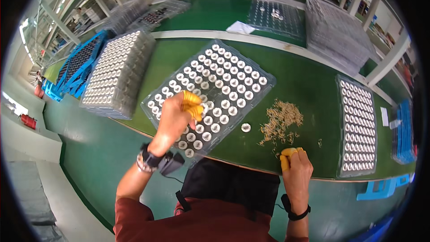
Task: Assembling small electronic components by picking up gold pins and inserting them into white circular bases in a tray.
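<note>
My left hand (176, 113), with yellow finger covers, reaches over a clear plastic tray (264, 90) filled with rows of round silver-white parts (235, 82). Its fingers are curled together beside one of those discs; whatever lies between them is hidden. A few of the tray's pockets near its middle hold no disc. One loose disc (246, 127) rests on the green table just right of the tray. My right hand (297, 166), also in yellow finger covers, is pinched closed at the table's front edge. Just beyond it spreads a pile of tiny brass-coloured pieces (282, 120).
A tall stack of filled trays (117, 74) stands at the left, beside blue trays (83, 60). Another filled tray (358, 127) lies at the right, near a blue stack (404, 130). Behind a pale ledge (197, 34) sit a partly filled tray (277, 20) and stacked clear trays (336, 31).
</note>
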`<act>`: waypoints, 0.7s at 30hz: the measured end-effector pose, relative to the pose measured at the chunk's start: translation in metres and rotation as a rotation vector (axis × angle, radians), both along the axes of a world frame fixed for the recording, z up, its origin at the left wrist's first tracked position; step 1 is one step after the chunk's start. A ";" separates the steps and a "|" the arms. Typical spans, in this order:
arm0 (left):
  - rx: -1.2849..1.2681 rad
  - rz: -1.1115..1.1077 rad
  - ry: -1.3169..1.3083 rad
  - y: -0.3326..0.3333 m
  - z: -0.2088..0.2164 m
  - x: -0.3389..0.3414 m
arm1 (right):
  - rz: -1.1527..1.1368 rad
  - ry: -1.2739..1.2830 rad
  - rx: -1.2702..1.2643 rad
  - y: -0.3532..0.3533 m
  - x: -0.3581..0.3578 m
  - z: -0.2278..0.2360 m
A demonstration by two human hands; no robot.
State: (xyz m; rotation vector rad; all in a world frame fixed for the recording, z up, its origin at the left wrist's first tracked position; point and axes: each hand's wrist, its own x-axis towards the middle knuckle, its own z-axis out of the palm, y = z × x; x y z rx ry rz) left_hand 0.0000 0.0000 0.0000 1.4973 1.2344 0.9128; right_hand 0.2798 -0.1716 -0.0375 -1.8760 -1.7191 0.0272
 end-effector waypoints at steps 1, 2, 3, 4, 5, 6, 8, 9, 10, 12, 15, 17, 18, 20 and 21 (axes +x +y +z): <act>-0.007 0.015 0.026 0.011 -0.002 0.004 | 0.011 0.006 0.009 -0.002 0.009 -0.002; 0.015 0.034 0.086 0.021 -0.004 0.008 | -0.004 0.087 0.014 -0.004 0.017 -0.005; 0.020 -0.005 0.252 0.052 0.020 -0.017 | -0.051 0.133 0.037 0.005 -0.021 -0.006; 0.097 -0.011 0.285 0.060 0.011 -0.018 | -0.041 0.173 0.042 0.003 -0.015 -0.005; 0.173 -0.017 0.319 0.065 0.001 -0.019 | -0.032 0.212 0.045 0.000 -0.010 -0.004; 0.172 -0.014 0.314 0.065 0.001 -0.013 | -0.042 0.246 0.040 -0.002 -0.007 -0.005; 0.299 0.004 0.471 0.062 0.002 0.005 | -0.039 0.277 0.033 -0.005 0.001 -0.007; 0.297 -0.001 0.470 0.061 0.002 0.010 | -0.046 0.320 0.028 -0.006 0.002 -0.008; 0.311 -0.044 0.521 0.061 0.002 0.014 | -0.057 0.377 0.013 -0.007 0.001 -0.006; 0.319 -0.105 0.560 0.057 0.000 0.022 | -0.051 0.436 0.017 -0.007 -0.001 0.000; 0.298 -0.119 0.643 0.056 -0.007 0.031 | -0.024 0.380 0.024 -0.005 -0.001 0.000; 0.323 -0.108 0.683 0.056 -0.005 0.033 | -0.011 0.346 0.036 -0.004 0.002 -0.004; 0.352 -0.096 0.723 0.056 -0.004 0.034 | 0.003 0.312 0.053 -0.004 0.002 -0.006; 0.346 -0.103 0.710 0.057 -0.009 0.030 | 0.008 0.300 0.061 -0.004 0.002 -0.005; 0.341 -0.110 0.695 0.058 -0.011 0.028 | 0.013 0.285 0.070 -0.004 0.003 -0.004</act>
